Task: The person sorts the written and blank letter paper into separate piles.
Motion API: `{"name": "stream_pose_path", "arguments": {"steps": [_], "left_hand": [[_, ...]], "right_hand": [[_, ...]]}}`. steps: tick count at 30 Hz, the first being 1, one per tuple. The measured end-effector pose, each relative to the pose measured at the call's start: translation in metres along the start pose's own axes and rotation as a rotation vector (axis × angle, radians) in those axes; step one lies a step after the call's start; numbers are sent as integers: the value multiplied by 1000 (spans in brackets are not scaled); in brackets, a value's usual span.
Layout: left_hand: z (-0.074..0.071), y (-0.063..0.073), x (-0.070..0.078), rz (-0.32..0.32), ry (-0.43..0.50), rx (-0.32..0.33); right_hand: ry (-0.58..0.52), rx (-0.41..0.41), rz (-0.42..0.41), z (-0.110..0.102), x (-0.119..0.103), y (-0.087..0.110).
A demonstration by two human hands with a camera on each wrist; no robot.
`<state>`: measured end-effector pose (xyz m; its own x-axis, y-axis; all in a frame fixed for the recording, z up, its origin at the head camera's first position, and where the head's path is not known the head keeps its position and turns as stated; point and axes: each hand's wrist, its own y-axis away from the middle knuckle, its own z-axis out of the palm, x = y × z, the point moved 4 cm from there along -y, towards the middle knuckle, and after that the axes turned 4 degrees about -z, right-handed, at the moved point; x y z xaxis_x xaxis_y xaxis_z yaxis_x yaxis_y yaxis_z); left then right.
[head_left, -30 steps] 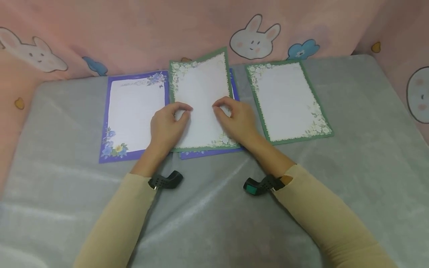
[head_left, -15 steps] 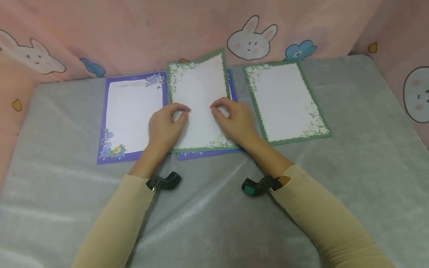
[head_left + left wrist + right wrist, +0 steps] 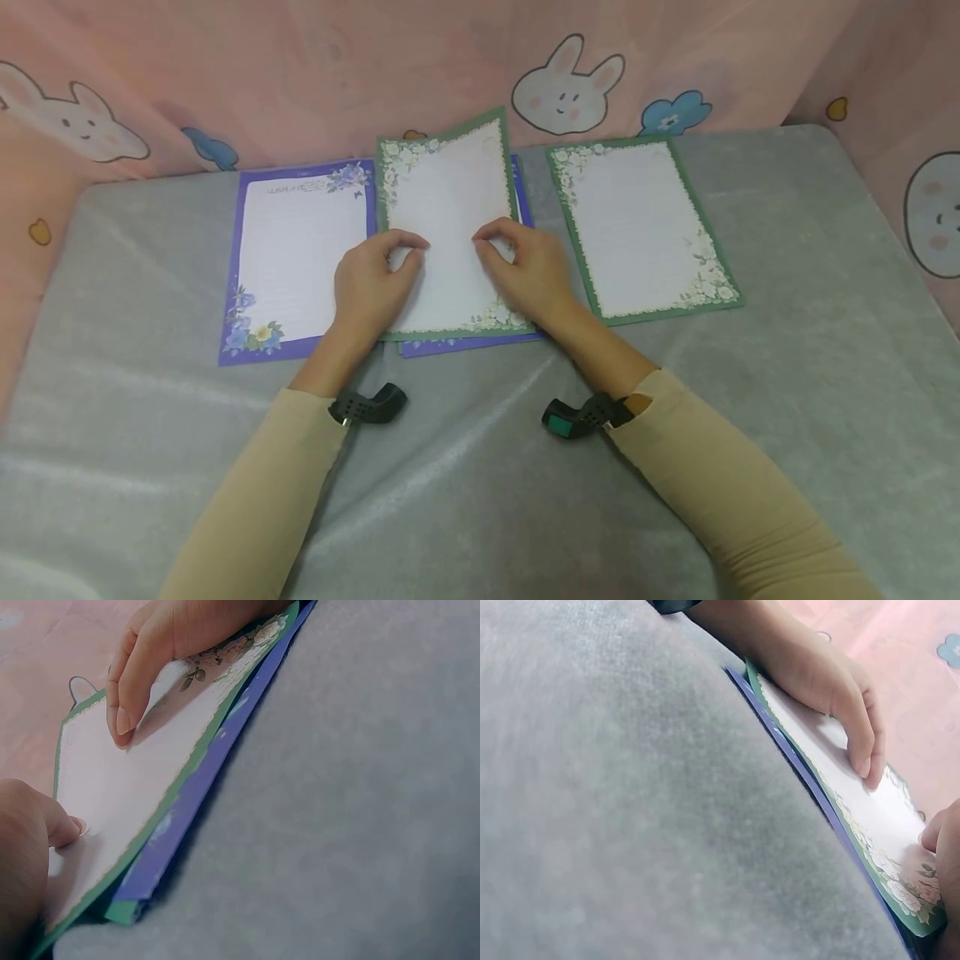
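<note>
One grey bench (image 3: 480,500) has pink rabbit cloth (image 3: 337,75) at twelve o'clock; near that edge lies the middle green-edged sheet (image 3: 450,200), where the left hand (image 3: 372,279) and right hand (image 3: 536,271) rest, each with thumb and fingertips nearly together, whether pinching I cannot tell

A grey worktop (image 3: 465,517) spreads beneath everything, marked by pale streaks and faint creases, its far right corner rounded. Pink printed fabric (image 3: 375,67) rises behind it and along both sides. Its print shows a white rabbit face (image 3: 566,100) beside a blue flower (image 3: 675,114), a second rabbit (image 3: 82,129) near a blue motif (image 3: 212,150), a pink-cheeked face (image 3: 937,218) at the right edge, and a small orange heart (image 3: 40,232).
</note>
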<state>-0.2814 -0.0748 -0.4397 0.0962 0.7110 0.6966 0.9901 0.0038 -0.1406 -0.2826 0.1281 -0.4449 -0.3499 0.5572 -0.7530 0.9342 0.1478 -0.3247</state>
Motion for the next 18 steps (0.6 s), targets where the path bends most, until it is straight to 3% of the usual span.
{"name": "stream_pose_path", "arguments": {"steps": [18], "left_hand": [[1,-1,-1,-10,-9,-12]], "right_hand": [[1,-6,8,-1,-2,0]]}}
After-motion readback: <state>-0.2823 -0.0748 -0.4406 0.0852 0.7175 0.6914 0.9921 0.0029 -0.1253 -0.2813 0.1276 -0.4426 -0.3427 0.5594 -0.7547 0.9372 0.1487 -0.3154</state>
